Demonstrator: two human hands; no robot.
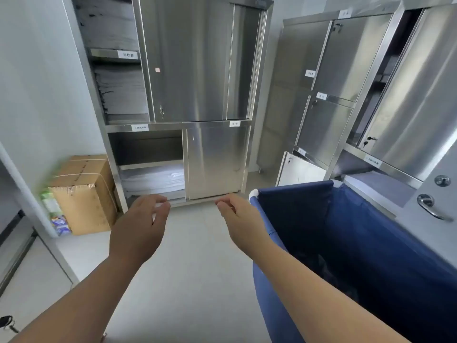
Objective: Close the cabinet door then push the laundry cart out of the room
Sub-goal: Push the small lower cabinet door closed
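Where cabinet point(148, 167) gapes, folded linen point(158, 179), cart point(346, 243)

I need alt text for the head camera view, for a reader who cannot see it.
Two empty hands, left hand and right hand, reach toward a steel cabinet whose sliding doors leave the left shelves of folded linen exposed. A blue laundry cart stands at the right; a cardboard box sits left.

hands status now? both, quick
Left hand: open, fingers loosely curled, holding nothing.
Right hand: open, fingers loosely curled, holding nothing, beside the laundry cart but not on it.
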